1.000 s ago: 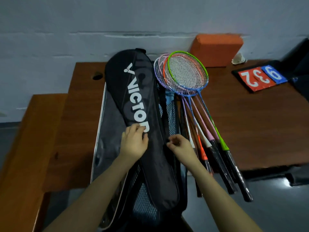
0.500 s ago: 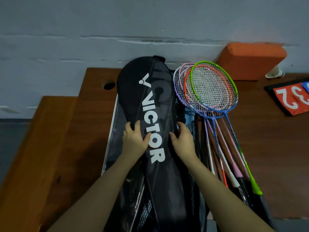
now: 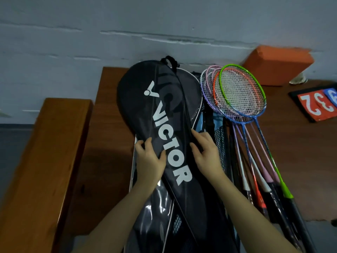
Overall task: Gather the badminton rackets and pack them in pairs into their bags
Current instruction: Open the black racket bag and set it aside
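Head view. A black racket bag (image 3: 164,110) lies atop a pile of other bags (image 3: 217,136) on the wooden counter (image 3: 109,170), its long axis running away from the person, head end toward the wall. The left hand (image 3: 148,159) grips the bag's left edge, thumb on top; the right hand (image 3: 206,152) pinches its right edge along the seam. The loose rackets (image 3: 240,95) lie just right of the bags, parallel, handles toward the person, nearer the right hand.
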Available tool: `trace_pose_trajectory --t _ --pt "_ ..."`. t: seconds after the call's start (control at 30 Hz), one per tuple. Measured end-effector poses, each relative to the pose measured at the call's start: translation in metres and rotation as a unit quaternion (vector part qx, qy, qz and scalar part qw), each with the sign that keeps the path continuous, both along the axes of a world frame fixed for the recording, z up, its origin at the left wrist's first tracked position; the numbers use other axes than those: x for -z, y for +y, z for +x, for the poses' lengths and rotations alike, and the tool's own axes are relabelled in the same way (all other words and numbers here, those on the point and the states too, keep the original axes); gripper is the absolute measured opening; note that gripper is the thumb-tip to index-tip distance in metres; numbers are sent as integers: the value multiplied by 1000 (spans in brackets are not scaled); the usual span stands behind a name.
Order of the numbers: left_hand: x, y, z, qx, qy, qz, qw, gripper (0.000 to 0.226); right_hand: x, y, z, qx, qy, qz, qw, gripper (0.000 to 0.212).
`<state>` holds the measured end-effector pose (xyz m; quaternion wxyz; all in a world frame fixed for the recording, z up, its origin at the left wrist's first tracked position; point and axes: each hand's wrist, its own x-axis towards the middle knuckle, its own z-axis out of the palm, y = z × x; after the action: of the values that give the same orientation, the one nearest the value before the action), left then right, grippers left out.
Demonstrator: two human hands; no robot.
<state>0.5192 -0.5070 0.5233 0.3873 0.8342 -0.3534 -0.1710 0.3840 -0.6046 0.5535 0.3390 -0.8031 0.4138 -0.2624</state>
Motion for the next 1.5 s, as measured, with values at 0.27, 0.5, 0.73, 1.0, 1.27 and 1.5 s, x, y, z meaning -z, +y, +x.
trace_pose_trajectory --t 0.27,0.5,0.73,1.0,1.27,1.5 --pt "-30 3 18 46 -113 28 992 37 -26 25 9 -46 -25 9 999 41" --pt "-89 -42 28 37 40 -5 998 63 -50 32 5 -88 -34 113 989 42" --pt "-90 -48 30 13 61 22 998 37 -52 41 4 -100 -26 129 986 37" --pt "-108 0 19 0 159 -111 981 31 -57 23 14 29 -60 65 996 37" --pt "-119 10 13 48 195 -169 965 37 -78 -8 47 122 -47 21 991 37" --pt "-114 -4 20 38 119 -139 982 36 -88 -1 58 45 -80 10 996 19"
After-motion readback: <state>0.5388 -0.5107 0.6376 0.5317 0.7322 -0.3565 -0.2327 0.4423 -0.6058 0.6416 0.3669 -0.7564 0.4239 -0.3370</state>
